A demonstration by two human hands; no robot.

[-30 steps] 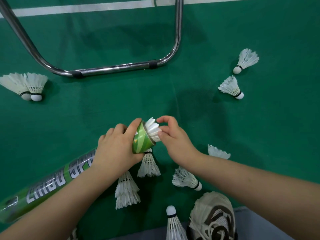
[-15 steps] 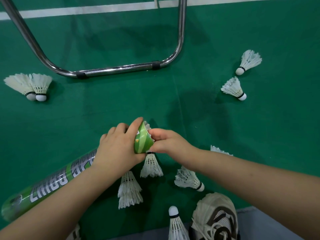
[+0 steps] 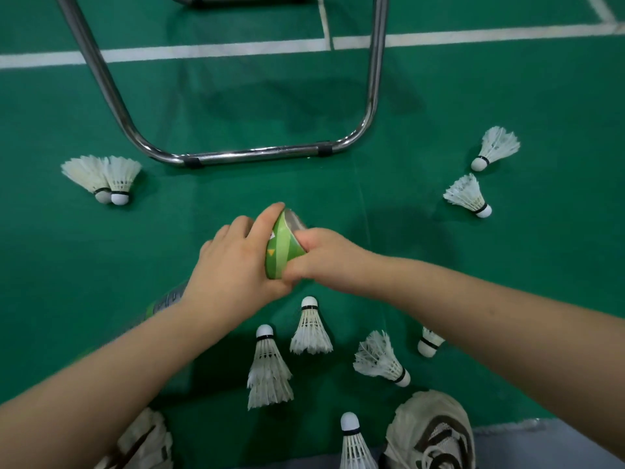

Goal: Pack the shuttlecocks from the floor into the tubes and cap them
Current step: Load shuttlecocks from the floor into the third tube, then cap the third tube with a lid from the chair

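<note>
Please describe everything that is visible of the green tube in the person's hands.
The green tube is glossy, with paler green stripes, a small orange triangle and a silvery inside at its uncapped mouth. Its mouth points away from the person; its body runs back under the left forearm. The left hand grips it just behind the mouth; the right hand presses against the mouth, fingertips hidden.

Likely a badminton court: green sport floor (image 3: 101,265), white lines (image 3: 203,53), scattered shuttlecocks (image 3: 468,194).
</note>
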